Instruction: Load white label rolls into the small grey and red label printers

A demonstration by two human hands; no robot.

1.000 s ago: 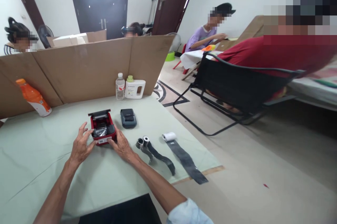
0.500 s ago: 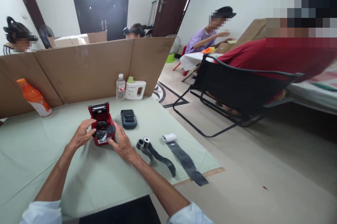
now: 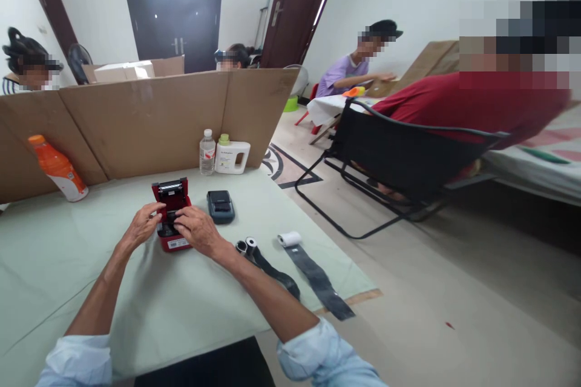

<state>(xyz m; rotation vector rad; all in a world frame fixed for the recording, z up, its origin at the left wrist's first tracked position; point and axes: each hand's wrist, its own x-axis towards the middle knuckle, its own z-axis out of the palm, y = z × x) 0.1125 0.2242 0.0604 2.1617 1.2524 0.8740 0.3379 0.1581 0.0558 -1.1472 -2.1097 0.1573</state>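
A small red label printer (image 3: 177,244) stands on the table with its lid (image 3: 171,189) tipped up and back. My left hand (image 3: 141,226) is at the printer's left side, thumb and fingers closed on its edge. Over the open compartment, my right hand (image 3: 198,231) comes in from the right with its fingers bent down inside. Those fingertips are partly hidden, and I cannot make out what lies between them. Just right of the printer sits a dark handheld device (image 3: 221,206).
Two small rolls (image 3: 246,246) with dark strips lie near my right forearm. A white roll (image 3: 289,239) trails a dark strip over the table edge. An orange bottle (image 3: 59,168), a water bottle (image 3: 207,152) and a white jug (image 3: 232,155) stand before the cardboard wall (image 3: 149,123).
My right hand has moved from the printer's right side onto its open compartment. The clear and dark pieces seen inside before are now mostly covered. My left hand has hardly shifted.
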